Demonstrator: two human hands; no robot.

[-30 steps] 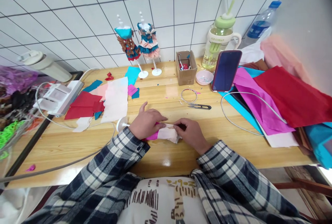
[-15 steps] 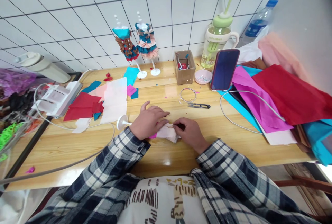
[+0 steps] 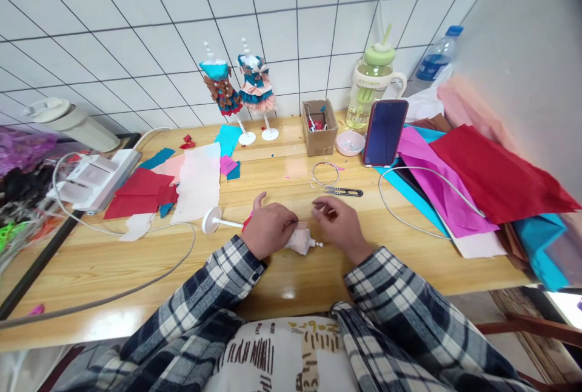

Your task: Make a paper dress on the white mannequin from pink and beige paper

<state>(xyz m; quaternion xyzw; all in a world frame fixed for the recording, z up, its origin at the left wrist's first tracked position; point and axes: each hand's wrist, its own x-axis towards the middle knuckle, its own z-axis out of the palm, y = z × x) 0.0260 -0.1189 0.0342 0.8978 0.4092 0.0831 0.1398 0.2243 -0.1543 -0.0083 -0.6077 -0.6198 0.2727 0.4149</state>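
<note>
A miniature dress form (image 3: 301,240), with pale cloth on its torso, lies on its side on the table, its white beaded neck toward the right. Its round white base (image 3: 211,220) and stem stick out on the left. My left hand (image 3: 270,231) is closed on the body, thumb and fingers pinched at the cloth's upper edge. A bit of red and pink shows behind that hand. Just right of the form and apart from it, my right hand (image 3: 342,228) hovers with fingers curled together. Whatever sits in its fingertips is too small to make out.
Two dressed mini mannequins (image 3: 258,92) stand by the tiled wall. Thread snips (image 3: 348,192), a wire coil (image 3: 325,174), a cardboard box (image 3: 320,137), a pink bowl (image 3: 350,143) and an upright phone (image 3: 385,133) lie beyond my hands. Cloth sheets (image 3: 495,174) pile right; a cable (image 3: 173,268) crosses left.
My right hand has lifted off the cloth and moved up and right, uncovering the form's beaded neck. The left hand has shifted slightly right along the form, fingers now curled in. The view has tilted a little.
</note>
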